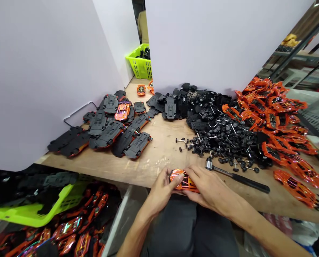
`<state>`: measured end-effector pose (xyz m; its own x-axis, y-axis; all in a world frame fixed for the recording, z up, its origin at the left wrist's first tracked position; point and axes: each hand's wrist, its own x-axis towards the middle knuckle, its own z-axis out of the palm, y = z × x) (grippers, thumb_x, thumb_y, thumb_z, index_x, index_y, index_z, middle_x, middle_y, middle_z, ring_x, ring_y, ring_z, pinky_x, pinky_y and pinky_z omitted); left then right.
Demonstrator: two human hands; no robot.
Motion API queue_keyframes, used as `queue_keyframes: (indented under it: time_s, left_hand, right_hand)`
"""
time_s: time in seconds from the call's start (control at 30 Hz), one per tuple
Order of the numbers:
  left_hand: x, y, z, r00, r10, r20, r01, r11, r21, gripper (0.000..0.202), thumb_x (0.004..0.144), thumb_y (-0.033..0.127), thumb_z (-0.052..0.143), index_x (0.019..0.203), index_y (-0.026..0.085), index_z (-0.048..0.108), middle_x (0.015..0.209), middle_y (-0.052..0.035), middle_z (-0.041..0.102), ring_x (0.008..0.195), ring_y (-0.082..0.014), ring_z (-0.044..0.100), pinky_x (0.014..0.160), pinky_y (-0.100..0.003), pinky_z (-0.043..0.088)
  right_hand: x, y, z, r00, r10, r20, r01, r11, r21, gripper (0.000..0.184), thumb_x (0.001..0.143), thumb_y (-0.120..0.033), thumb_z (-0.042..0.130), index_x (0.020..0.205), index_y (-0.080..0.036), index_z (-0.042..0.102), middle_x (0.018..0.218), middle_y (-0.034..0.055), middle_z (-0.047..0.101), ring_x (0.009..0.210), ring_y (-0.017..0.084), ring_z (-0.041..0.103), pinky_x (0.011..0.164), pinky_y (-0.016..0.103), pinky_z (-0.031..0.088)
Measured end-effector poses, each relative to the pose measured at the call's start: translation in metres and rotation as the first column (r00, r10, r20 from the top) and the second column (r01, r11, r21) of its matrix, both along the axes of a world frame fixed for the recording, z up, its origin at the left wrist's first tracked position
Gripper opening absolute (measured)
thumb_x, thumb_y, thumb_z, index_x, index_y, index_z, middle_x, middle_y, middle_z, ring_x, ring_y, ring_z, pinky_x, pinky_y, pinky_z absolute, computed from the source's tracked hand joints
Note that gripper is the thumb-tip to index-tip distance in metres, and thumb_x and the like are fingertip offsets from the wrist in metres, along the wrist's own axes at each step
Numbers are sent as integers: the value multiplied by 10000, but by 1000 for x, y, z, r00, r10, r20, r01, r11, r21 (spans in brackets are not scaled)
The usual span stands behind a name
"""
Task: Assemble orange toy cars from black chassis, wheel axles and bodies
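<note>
An orange toy car is gripped between both hands at the table's front edge. My left hand is closed on one end of it, the thumb lying on top. My right hand wraps the other end, so part of the car is hidden beneath the fingers. Just to the right lies a hammer with a metal head and black handle. Beyond it spreads a heap of small black wheels on metal axles.
Black car bases pile up behind the wheels, and orange car bodies at the right. Upturned toy cars lie at the left. A lime-green basket stands at the back; another green basket sits low at the left.
</note>
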<state>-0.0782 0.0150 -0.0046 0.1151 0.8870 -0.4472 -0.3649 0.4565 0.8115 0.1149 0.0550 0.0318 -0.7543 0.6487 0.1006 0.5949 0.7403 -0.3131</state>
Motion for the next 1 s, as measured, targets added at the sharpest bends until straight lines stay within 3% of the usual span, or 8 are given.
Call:
queue_keyframes:
  time_s: [0.17,0.33,0.53,0.6,0.67,0.77,0.87,1.0]
  left_hand:
    - [1,-2,-7,991,42,-128,-41,999,14,513,743,609,834,891,211,545,898,-24,667,912,-225,661,780,-321,571]
    - [4,-1,-17,966,82,-246,-62,994,88,444,811,578,783,926,208,566,934,-22,617,947,-203,602,840,-296,525]
    - [8,0,-19,947,135,-291,-96,985,144,429,789,547,805,901,220,551,889,-2,585,894,-182,580,824,-278,510]
    - [6,-3,-17,964,138,-229,-106,984,146,473,755,566,829,926,221,555,882,-4,603,887,-189,598,817,-286,523]
    - [3,-8,-13,980,97,-171,-72,986,147,506,741,559,851,998,220,576,888,-14,641,862,-196,624,790,-292,535]
    - [0,-15,-2,990,-1,-144,32,977,210,469,800,510,828,1109,215,636,1005,-61,716,926,-229,677,831,-309,550]
    - [5,-14,8,954,-116,-278,199,935,292,375,861,441,787,1152,214,722,1156,-93,747,1079,-273,689,948,-327,532]
    - [22,-8,6,891,-92,-445,248,919,306,323,806,410,843,1047,204,779,1063,-90,797,964,-276,733,889,-333,555]
  right_hand:
    - [5,-5,-22,997,-26,-66,27,999,24,556,951,-367,705,1438,-168,526,1372,212,649,1261,389,645,1026,567,570]
    - [1,-11,-44,994,-90,-67,93,995,46,656,965,-529,665,1494,-177,499,1427,227,623,1308,417,608,1102,614,486]
    - [-4,-9,-33,995,-92,-26,93,995,30,678,953,-558,663,1501,-200,488,1403,218,624,1299,414,588,1140,631,419]
    - [5,-8,-23,993,-77,-93,76,997,-22,739,933,-600,674,1527,-220,453,1421,197,612,1335,405,559,1168,643,380]
    - [18,-12,-18,960,-167,-225,142,982,-122,776,926,-619,680,1550,-249,405,1477,176,566,1387,383,517,1180,606,388]
    - [38,-25,-22,818,-390,-422,256,905,-339,541,977,-539,658,1432,-294,497,1404,120,604,1299,310,594,1074,447,520]
    - [51,-37,-34,707,-480,-520,222,848,-481,340,990,-482,662,1260,-288,591,1242,70,670,1153,262,665,953,347,571]
    - [59,-38,-41,712,-479,-514,178,830,-528,337,975,-429,698,1267,-282,611,1238,55,680,1170,252,651,987,336,542]
